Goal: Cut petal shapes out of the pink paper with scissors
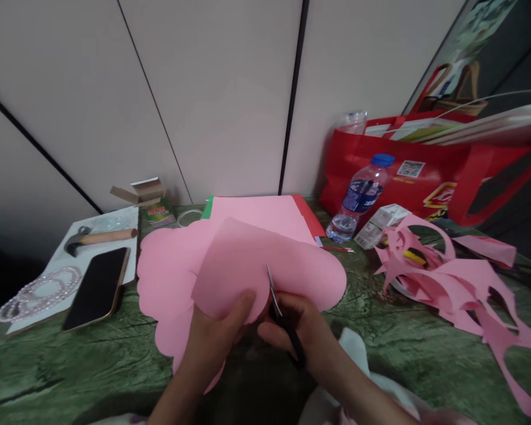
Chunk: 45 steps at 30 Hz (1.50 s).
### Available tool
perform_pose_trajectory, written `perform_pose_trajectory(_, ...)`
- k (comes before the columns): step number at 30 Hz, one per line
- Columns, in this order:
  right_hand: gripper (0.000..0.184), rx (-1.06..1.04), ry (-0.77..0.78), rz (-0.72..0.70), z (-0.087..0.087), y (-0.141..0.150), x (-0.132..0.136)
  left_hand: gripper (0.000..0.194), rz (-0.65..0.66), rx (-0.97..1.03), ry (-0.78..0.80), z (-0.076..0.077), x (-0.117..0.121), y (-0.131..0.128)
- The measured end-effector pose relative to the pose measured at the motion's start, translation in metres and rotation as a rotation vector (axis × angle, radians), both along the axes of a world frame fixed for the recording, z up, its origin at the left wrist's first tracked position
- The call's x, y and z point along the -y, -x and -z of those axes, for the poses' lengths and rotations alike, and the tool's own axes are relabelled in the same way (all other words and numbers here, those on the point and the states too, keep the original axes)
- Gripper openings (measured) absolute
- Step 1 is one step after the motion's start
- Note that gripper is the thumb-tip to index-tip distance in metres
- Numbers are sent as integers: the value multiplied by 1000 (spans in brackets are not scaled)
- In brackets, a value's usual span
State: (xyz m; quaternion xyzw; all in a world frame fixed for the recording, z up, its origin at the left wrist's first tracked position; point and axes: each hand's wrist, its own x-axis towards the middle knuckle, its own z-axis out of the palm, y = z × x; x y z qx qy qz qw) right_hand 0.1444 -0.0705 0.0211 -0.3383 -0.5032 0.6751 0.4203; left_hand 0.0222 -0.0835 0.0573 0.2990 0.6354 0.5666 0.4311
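Note:
My left hand (223, 324) grips a sheet of pink paper (243, 254), its thumb on top near the lower edge. In my right hand (298, 324) is a pair of scissors (287, 330) with black handles, fingers wrapped round them. The blades lie against the pink paper, with a rounded cut edge beside them. Behind and left of my hands spreads a pile of scalloped pink paper pieces (168, 268). Further back, a stack of pink sheets (256, 206) rests over green and red ones.
At left lie a hammer (108, 237), a phone (98, 289) and bead strings (44, 292), with a small open box (157, 209) behind. To the right stand a water bottle (358, 198), a white box (380, 226) and a red bag (349, 156). Pink paper scraps (460, 277) lie heaped there.

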Motion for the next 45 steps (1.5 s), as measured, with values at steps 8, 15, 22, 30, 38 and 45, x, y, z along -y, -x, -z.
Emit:
perform_pose_trajectory(8, 24, 80, 41, 36, -6, 1, 0, 53, 17, -24, 38, 0, 0, 3)
perform_pose_trajectory(15, 29, 103, 80, 56, -12, 3, 0, 45, -12, 29, 71, -5, 1, -1)
perform_pose_trajectory(22, 28, 135, 58, 55, -10, 3, 0, 35, 14, 25, 8, -7, 0, 1)
perform_pose_trajectory(30, 29, -2, 16, 4, -3, 1, -1, 62, 11, -23, 6, 3, 0, 4)
perform_pose_trajectory(38, 34, 13, 10, -25, -8, -1, -2, 64, 37, -34, -44, 4, -1, 6)
perform_pose_trajectory(45, 33, 79, -18, -11, -4, -2, -2, 61, 36, -28, -85, 3, -2, 7)
